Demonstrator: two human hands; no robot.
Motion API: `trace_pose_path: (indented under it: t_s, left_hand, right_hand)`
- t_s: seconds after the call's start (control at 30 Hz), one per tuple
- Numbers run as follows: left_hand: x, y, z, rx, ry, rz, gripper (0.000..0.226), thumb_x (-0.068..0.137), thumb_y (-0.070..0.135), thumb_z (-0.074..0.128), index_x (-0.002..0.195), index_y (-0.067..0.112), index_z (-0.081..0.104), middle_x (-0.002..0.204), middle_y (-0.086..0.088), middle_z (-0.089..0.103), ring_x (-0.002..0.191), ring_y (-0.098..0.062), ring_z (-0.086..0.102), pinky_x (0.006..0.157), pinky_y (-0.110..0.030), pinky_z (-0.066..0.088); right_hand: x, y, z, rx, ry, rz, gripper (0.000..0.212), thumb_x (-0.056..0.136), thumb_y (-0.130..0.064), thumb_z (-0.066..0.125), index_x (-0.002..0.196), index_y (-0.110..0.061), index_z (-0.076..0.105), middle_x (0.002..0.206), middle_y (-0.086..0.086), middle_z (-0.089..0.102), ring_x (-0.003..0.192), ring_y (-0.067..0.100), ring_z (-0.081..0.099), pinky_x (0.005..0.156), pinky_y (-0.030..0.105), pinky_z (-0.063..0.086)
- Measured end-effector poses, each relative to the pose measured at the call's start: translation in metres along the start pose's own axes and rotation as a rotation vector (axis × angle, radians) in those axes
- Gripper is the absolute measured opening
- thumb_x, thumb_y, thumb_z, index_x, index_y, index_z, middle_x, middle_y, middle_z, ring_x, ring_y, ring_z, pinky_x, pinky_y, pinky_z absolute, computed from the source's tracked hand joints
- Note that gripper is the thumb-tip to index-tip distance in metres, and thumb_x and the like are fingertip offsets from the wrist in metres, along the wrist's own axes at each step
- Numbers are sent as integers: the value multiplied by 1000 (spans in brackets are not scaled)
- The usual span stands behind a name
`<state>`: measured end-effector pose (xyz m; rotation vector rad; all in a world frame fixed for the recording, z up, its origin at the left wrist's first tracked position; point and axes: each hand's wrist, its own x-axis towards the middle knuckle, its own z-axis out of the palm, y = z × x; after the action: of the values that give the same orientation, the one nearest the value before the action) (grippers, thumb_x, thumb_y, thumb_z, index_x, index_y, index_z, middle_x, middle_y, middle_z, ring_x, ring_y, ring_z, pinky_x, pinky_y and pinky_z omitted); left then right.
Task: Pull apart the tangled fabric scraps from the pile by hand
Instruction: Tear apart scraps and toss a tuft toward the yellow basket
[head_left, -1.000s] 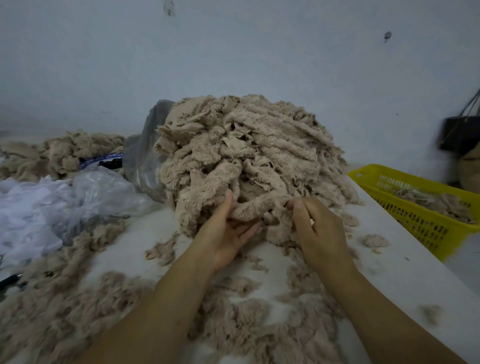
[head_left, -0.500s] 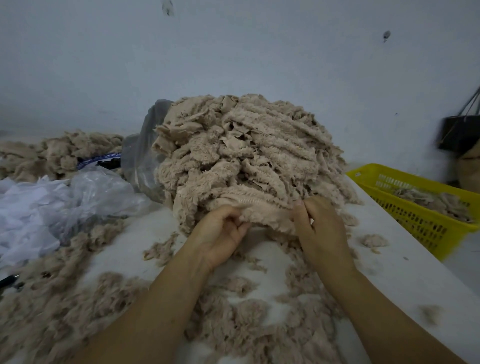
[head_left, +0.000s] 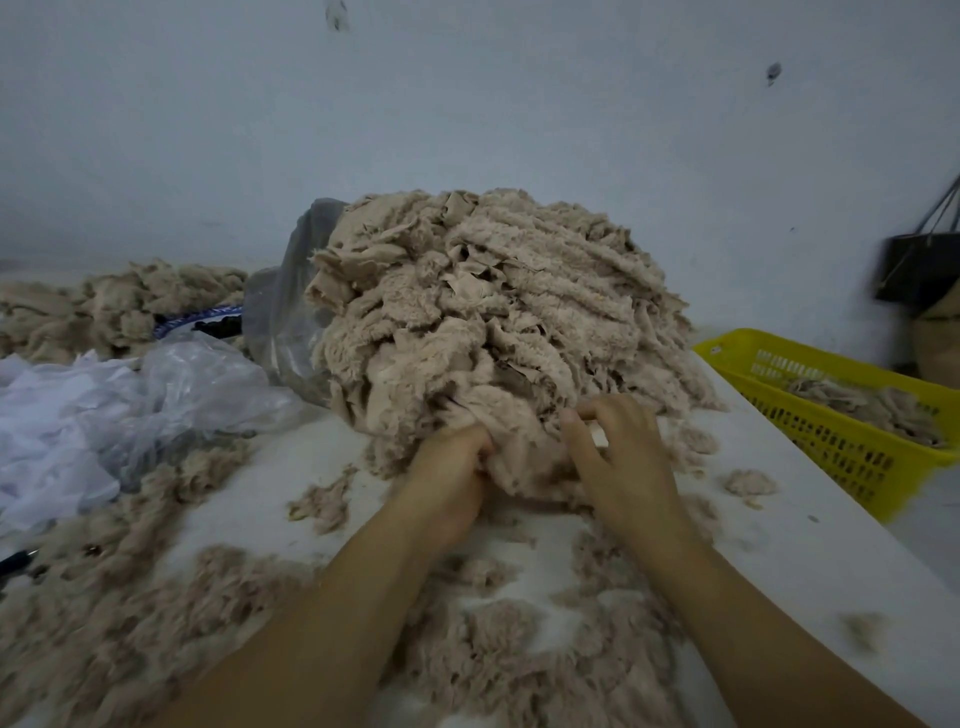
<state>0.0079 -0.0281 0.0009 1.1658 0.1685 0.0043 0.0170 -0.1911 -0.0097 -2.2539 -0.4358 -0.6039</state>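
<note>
Pile of tangled beige fleecy fabric scraps (head_left: 483, 322) sits on white desk (head_left: 810, 561), far side against grey plastic bag (head_left: 291, 312). Loose fluff (head_left: 519, 675) litters near desk.

Left hand (head_left: 447, 483): fingers (head_left: 467, 441) curled, dug into scrap at pile's near base.
Right hand (head_left: 618, 457): fingers curled, pinching fabric just beside left.

Handling, judged: light, soft, limp, not fragile. Fuzzy nap gives sure grip, snags neighbouring strips, sheds lint.

Hold point: free strip end low on near face. Keep hands close, pull opposite ways.
</note>
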Motion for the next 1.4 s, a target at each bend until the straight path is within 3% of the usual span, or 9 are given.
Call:
trace_pose_path:
  t_s: [0.23,0.33,0.63,0.73,0.83,0.93,1.03,1.13,1.4]
  left_hand:
    - [-9,-15,13,363,-180,86,24,94,8,50,86,11,73,78,-3,71,80,-18,66,81,-34,53]
    - [-8,-11,14,92,-247,24,27,92,14,56,65,12,62,68,-9,59,71,-20,57,77,-33,47]
    - [6,23,-14,-591,33,-162,27,100,22,52,106,3,70,98,-15,75,91,-24,71,77,-36,56]
    - [14,36,-38,-811,33,-68,36,102,22,42,67,16,49,45,7,41,37,-5,36,42,-15,31]
    - [20,41,-61,-816,33,-48,41,105,29,38,66,20,47,40,8,26,32,-6,23,38,-15,21]
    - [20,31,-49,-638,65,-86,40,105,35,36,70,19,47,42,7,33,33,-6,29,37,-16,25]
    - [13,17,-22,-201,-30,-142,48,100,54,43,76,15,58,55,1,52,43,-9,45,42,-20,39]
    - [4,5,-9,116,-182,-134,55,79,61,65,103,12,71,75,0,70,62,-10,62,57,-22,53]
    - [7,4,-12,-303,-220,-246,39,80,22,72,113,2,67,109,-12,69,100,-24,67,94,-33,54]
  right_hand:
    - [-3,-8,9,355,-207,240,59,86,-69,33,85,-17,63,78,-8,71,79,5,66,74,23,46]
    - [-2,-8,4,386,-237,234,63,86,-72,32,98,-21,66,85,-5,74,79,6,68,75,26,51]
    - [-13,-24,3,239,-327,147,63,88,-68,31,40,-28,31,34,-10,31,33,5,32,39,14,27]
    - [-9,-19,-5,270,-124,279,66,87,-71,27,43,-26,48,38,-8,42,39,4,45,46,16,37]
    - [3,3,-17,346,92,519,82,97,-62,34,91,13,65,102,24,53,80,36,62,83,49,51]
    - [5,10,-19,429,40,569,72,96,-60,42,94,8,65,98,35,62,85,28,64,86,43,49]
    - [0,3,-12,512,-2,476,34,97,-52,49,102,-26,69,100,17,61,80,-5,61,87,25,42]
    - [-2,0,-8,465,-51,383,44,94,-56,50,87,-16,66,79,7,71,60,4,65,57,23,47]
    - [-14,-20,-1,434,-249,236,72,71,-87,43,50,-18,44,44,-3,35,41,14,34,46,19,29]
